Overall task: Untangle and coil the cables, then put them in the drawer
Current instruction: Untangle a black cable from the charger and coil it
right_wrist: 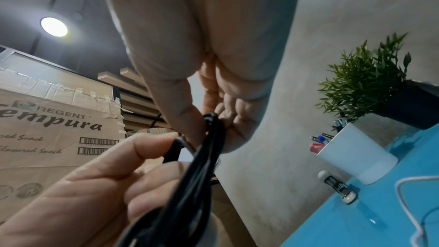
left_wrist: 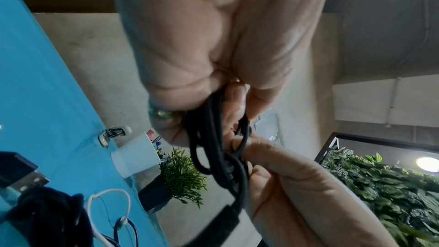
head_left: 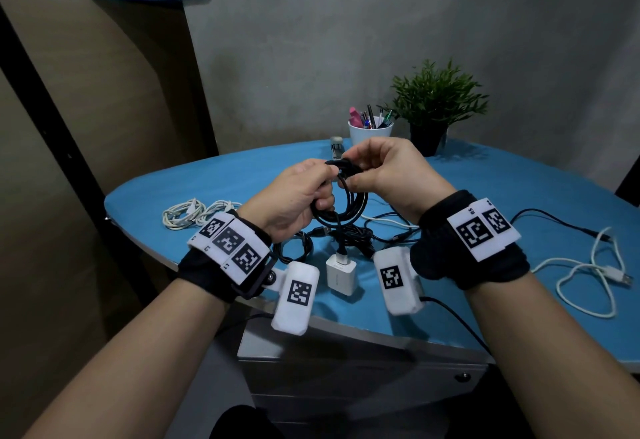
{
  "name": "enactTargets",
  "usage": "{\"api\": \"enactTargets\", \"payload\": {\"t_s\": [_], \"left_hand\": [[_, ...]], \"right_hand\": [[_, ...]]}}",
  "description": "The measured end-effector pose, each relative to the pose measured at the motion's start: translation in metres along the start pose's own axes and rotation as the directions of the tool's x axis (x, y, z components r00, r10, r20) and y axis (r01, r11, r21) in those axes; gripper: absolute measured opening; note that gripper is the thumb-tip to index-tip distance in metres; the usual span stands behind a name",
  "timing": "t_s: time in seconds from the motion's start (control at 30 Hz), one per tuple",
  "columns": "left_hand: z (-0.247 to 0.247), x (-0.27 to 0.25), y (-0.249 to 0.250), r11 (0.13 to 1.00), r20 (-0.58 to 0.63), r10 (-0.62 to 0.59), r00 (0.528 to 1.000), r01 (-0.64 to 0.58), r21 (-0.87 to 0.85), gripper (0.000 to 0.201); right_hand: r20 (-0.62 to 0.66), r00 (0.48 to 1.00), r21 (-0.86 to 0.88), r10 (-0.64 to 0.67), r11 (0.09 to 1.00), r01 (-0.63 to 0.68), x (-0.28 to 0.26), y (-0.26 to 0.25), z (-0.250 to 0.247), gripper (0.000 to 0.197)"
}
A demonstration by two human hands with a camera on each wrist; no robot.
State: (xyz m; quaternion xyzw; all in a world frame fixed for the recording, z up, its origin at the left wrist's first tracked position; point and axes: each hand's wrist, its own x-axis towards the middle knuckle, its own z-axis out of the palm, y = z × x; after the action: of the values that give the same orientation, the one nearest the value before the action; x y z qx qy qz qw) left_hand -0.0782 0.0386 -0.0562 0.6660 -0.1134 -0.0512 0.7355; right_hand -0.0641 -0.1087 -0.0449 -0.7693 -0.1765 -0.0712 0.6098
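Note:
A coil of black cable (head_left: pixel 343 199) hangs between both hands above the blue table (head_left: pixel 485 196). My left hand (head_left: pixel 304 193) grips the coil's left side, fingers curled round its loops (left_wrist: pixel 209 138). My right hand (head_left: pixel 374 168) pinches the top of the coil (right_wrist: pixel 211 131). Below the hands lie more tangled black cables (head_left: pixel 349 238), one plugged into a white charger block (head_left: pixel 341 274). A coiled white cable (head_left: pixel 194 213) lies at the left, a loose white cable (head_left: pixel 588 276) at the right. A grey drawer unit (head_left: pixel 363 379) stands under the table's front edge.
A white cup of pens (head_left: pixel 370 130), a potted plant (head_left: pixel 433 106) and a small stapler (head_left: pixel 336 148) stand at the back of the table. A cardboard panel (head_left: pixel 86 127) leans at the left. A black cable (head_left: pixel 561 220) trails toward the right edge.

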Motion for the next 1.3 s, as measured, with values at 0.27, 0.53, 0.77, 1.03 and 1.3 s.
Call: {"api": "enactTargets", "payload": {"t_s": [0.27, 0.53, 0.77, 1.03, 1.3], "left_hand": [[0.002, 0.003, -0.009, 0.966, -0.067, 0.027, 0.997, -0.008, 0.260, 0.016], [-0.005, 0.000, -0.014, 0.761, 0.012, 0.112, 0.994, -0.093, 0.642, 0.015], [-0.007, 0.000, -0.014, 0.595, 0.053, 0.115, 0.992, -0.112, 0.796, 0.011], [-0.008, 0.004, -0.016, 0.602, 0.052, 0.084, 0.995, -0.092, 0.793, 0.012], [0.001, 0.003, -0.018, 0.979, -0.010, 0.060, 0.998, -0.057, 0.198, 0.018]], "right_hand": [[-0.060, 0.997, -0.064, 0.039, 0.997, -0.043, -0.003, 0.005, 0.000, 0.032], [-0.030, 0.994, -0.112, 0.104, 0.988, -0.106, -0.006, 0.008, 0.001, 0.035], [-0.003, 0.991, -0.156, 0.133, 0.979, -0.132, -0.008, 0.009, 0.001, 0.034], [0.009, 0.992, -0.113, 0.127, 0.986, -0.125, -0.007, 0.012, 0.001, 0.031], [0.048, 0.995, -0.002, 0.085, 0.996, -0.085, -0.005, 0.005, -0.011, 0.029]]}}
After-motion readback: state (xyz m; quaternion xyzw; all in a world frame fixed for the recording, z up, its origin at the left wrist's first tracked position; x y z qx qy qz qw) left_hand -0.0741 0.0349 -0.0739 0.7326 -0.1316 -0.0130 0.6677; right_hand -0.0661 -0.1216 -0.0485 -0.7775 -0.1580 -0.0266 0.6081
